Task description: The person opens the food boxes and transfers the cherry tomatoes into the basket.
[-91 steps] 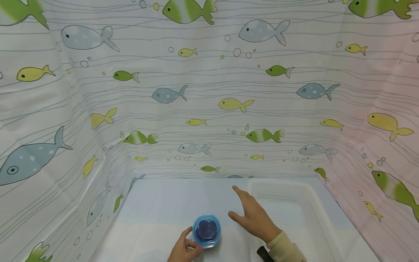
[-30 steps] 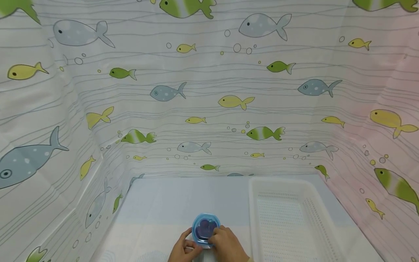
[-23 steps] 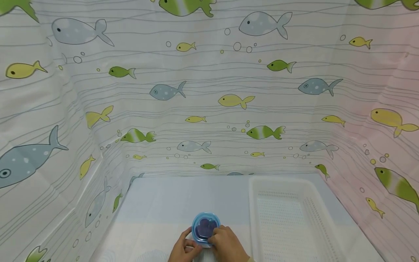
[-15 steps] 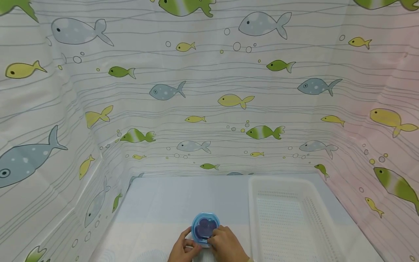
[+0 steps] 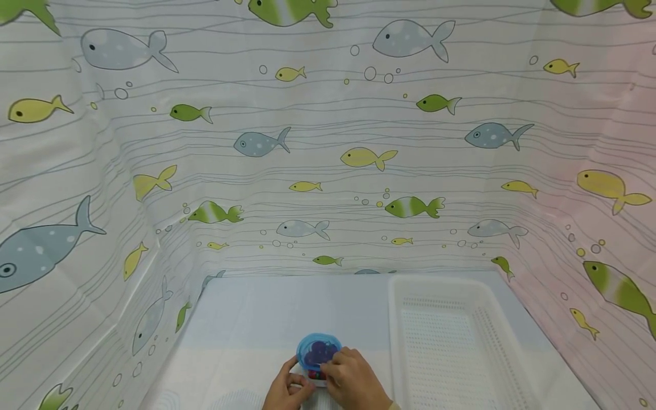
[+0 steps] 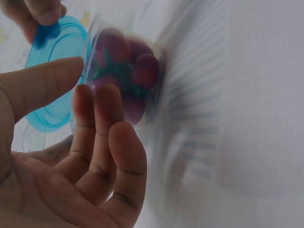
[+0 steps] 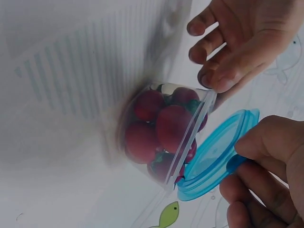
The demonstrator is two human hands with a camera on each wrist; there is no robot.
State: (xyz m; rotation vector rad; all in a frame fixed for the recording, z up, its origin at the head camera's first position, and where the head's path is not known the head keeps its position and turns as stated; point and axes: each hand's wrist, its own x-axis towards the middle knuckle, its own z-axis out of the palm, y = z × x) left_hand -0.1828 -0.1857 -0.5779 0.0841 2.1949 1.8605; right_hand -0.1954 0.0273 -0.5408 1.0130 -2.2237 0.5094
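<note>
Right wrist view: right hand pinches the tilted lid by its tab; left hand grips the tub, between both hands, with thumb and forefinger; a jerking pull could tip it, spilling tomatoes.

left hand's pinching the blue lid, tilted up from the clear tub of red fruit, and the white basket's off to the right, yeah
Wrong hand: the right wrist view shows the right hand pinching the blue lid. The rest stands: lid tilted up from the clear tub of red fruit, white basket off to the right.
</note>
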